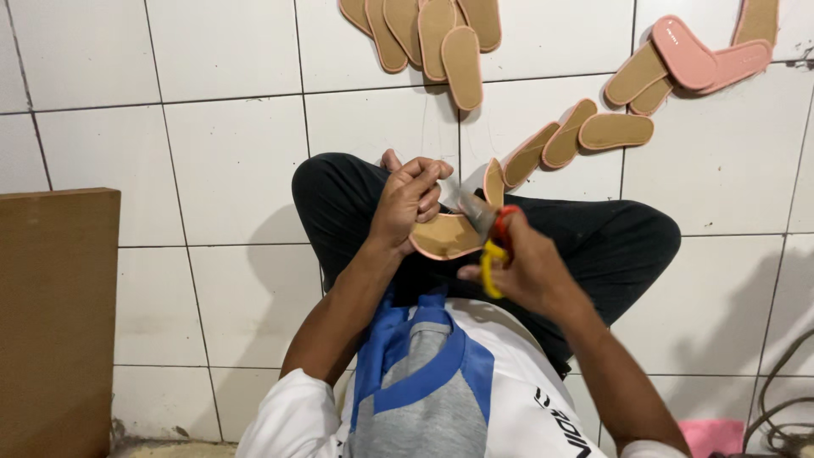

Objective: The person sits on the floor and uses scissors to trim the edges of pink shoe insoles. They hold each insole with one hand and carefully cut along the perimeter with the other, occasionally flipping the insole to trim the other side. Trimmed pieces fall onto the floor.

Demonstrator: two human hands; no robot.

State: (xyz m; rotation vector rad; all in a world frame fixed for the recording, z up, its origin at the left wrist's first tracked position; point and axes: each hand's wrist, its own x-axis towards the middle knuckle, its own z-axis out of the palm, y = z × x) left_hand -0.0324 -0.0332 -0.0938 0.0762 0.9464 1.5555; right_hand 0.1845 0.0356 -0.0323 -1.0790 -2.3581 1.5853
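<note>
A white tiled floor (pixel 212 170) spreads under everything, and a person sits cross-legged on it in black trousers (pixel 610 242) and a white shirt with blue and grey panels (pixel 424 382). At the left edge a flat brown board (pixel 55 322) stands on the floor. Far from the person, a fanned heap of tan soles (pixel 432 30) lies at the top, and to the far right a looser scatter of tan soles (pixel 585 136) trails toward a pink slipper sole (pixel 687 55) resting on others. In the near right corner a pink cloth (pixel 710 437) lies just beside some grey cords (pixel 784 407). Over the lap, the left hand (pixel 407 203) is curled tight around the upper edge of a tan sole with a pink rim (pixel 445 237), holding it just above the trousers. The right hand (pixel 526 267) is closed through the handles of scissors with red and yellow grips (pixel 494 242), the metal blades meeting the sole's right edge, blurred so their opening cannot be told.
</note>
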